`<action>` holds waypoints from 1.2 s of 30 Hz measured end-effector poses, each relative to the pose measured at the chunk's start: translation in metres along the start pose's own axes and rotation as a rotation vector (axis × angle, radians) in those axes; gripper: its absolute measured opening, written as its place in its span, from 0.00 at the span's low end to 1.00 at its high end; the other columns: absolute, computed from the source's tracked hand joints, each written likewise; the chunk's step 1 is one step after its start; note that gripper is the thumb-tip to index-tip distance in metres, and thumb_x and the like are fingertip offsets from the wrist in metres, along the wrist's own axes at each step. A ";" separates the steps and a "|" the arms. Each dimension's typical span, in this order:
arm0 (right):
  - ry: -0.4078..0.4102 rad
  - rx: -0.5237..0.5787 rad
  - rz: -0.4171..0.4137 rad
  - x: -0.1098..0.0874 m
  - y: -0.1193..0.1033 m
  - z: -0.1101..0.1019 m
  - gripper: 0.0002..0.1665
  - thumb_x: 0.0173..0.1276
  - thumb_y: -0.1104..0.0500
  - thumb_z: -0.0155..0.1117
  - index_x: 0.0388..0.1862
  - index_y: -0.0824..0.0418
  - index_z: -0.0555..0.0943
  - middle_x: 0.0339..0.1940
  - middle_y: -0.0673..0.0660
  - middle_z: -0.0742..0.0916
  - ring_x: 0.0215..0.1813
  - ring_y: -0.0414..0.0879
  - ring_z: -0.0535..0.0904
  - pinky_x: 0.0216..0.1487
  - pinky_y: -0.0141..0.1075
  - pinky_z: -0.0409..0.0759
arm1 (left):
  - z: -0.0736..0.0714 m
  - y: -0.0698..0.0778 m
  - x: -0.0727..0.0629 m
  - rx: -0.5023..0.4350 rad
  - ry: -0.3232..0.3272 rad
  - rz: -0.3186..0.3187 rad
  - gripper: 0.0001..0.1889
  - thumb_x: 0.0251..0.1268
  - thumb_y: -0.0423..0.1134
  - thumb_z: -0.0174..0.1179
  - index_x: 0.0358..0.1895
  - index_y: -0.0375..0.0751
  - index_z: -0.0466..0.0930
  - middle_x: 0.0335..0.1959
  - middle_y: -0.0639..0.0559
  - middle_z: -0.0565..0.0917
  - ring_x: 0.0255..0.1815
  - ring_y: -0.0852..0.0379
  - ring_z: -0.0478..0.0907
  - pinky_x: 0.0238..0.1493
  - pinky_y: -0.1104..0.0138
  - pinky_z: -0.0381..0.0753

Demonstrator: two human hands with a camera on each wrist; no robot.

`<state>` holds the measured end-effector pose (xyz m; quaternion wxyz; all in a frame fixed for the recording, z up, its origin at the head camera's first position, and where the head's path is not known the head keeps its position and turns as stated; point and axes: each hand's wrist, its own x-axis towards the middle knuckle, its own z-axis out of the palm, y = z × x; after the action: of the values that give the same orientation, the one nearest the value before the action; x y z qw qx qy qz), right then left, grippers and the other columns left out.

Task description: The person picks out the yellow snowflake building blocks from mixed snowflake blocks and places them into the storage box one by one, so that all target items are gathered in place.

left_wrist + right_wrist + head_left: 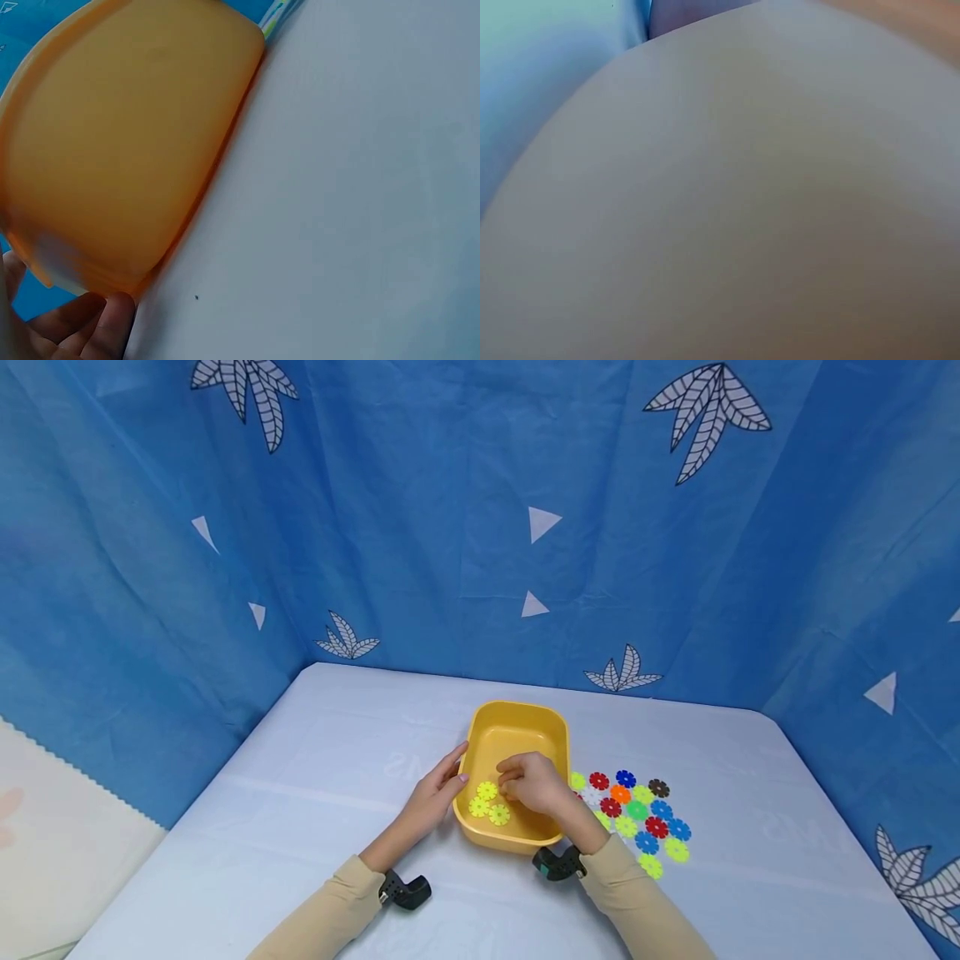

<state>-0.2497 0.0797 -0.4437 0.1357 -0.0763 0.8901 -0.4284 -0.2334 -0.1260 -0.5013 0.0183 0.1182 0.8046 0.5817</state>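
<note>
A yellow plastic bin (517, 714) stands on the table, with several small yellow notched discs (487, 791) lying in its near left part. My left hand (435, 789) holds the bin's left side, the thumb over the rim. In the left wrist view the fingers (116, 322) curl against the end of the bin (135, 142). My right hand (536, 783) reaches over the bin's right rim, fingers bent above the floor beside the yellow discs. Its fingertips are partly hidden, and I cannot tell if a disc is between them. A blurred pale surface fills most of the right wrist view.
Right of the bin, several loose notched discs (637, 810) in red, blue, green, orange, white, brown and yellow lie spread on the white-covered table (750, 827). My right forearm passes over their near left edge. A blue patterned curtain (465, 527) hangs behind the table.
</note>
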 end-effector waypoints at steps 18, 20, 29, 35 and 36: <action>-0.177 0.084 -0.065 0.001 0.008 -0.008 0.22 0.69 0.68 0.66 0.61 0.68 0.82 0.49 0.59 0.90 0.50 0.49 0.87 0.54 0.42 0.89 | -0.001 0.000 -0.002 -0.019 -0.029 0.004 0.30 0.78 0.43 0.54 0.80 0.55 0.60 0.77 0.40 0.69 0.75 0.39 0.70 0.73 0.46 0.73; -0.201 0.079 -0.085 0.001 0.008 -0.008 0.22 0.69 0.67 0.66 0.62 0.68 0.81 0.51 0.60 0.90 0.53 0.50 0.86 0.56 0.43 0.88 | -0.001 0.000 -0.002 -0.013 -0.032 0.014 0.31 0.78 0.43 0.54 0.80 0.55 0.60 0.77 0.39 0.69 0.75 0.39 0.70 0.73 0.46 0.74; -0.247 0.088 -0.111 -0.002 0.005 -0.009 0.24 0.69 0.69 0.65 0.65 0.67 0.79 0.55 0.61 0.89 0.58 0.54 0.85 0.59 0.45 0.87 | -0.001 0.003 -0.001 -0.013 -0.021 0.014 0.30 0.78 0.42 0.55 0.80 0.54 0.61 0.77 0.40 0.69 0.76 0.39 0.70 0.73 0.46 0.73; -0.210 0.093 -0.145 -0.004 0.006 -0.014 0.24 0.71 0.65 0.66 0.65 0.67 0.79 0.55 0.61 0.88 0.56 0.53 0.86 0.59 0.45 0.87 | -0.001 0.002 -0.001 -0.017 -0.026 0.009 0.31 0.77 0.42 0.56 0.80 0.54 0.62 0.76 0.39 0.71 0.75 0.40 0.71 0.74 0.46 0.72; -0.199 0.097 -0.149 -0.004 0.007 -0.015 0.24 0.71 0.64 0.66 0.66 0.67 0.79 0.55 0.61 0.88 0.55 0.52 0.86 0.59 0.45 0.87 | -0.001 0.002 -0.001 -0.019 -0.027 0.010 0.31 0.77 0.42 0.57 0.80 0.54 0.62 0.75 0.39 0.71 0.75 0.39 0.71 0.74 0.46 0.72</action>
<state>-0.2509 0.0965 -0.4393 0.1949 -0.1776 0.8423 -0.4701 -0.2317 -0.1267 -0.4990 0.0272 0.1299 0.7981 0.5877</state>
